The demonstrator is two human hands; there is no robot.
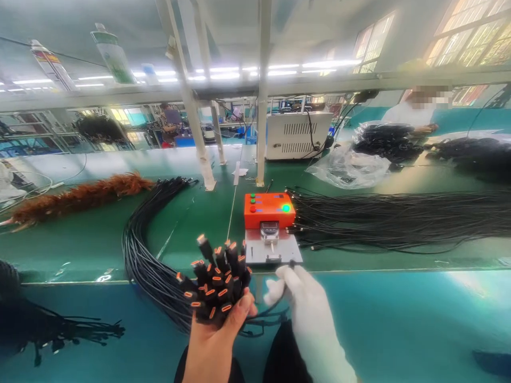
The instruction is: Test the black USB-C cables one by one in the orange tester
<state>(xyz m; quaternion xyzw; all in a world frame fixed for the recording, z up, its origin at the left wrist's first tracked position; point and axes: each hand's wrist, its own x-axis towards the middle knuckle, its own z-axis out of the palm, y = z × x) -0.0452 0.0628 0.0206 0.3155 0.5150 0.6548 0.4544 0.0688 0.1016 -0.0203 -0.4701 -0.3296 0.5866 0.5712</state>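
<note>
My bare left hand is wrapped round a thick bundle of black cables, their plug ends with orange tips pointing up toward me. The lengths of that bundle curve away over the bench to the left. In a white glove, my right hand pinches a single black cable, its small dark end showing past the fingertips. That hand is just in front of an orange test box with a lit green lamp. A metal plate with a small dial gauge adjoins the box.
Many black cables stretch across the bench to the right. An orange-brown duster lies at left. Behind stand metal posts, a white cabinet and a plastic bag. Another person sits at back right. More cables hang lower left.
</note>
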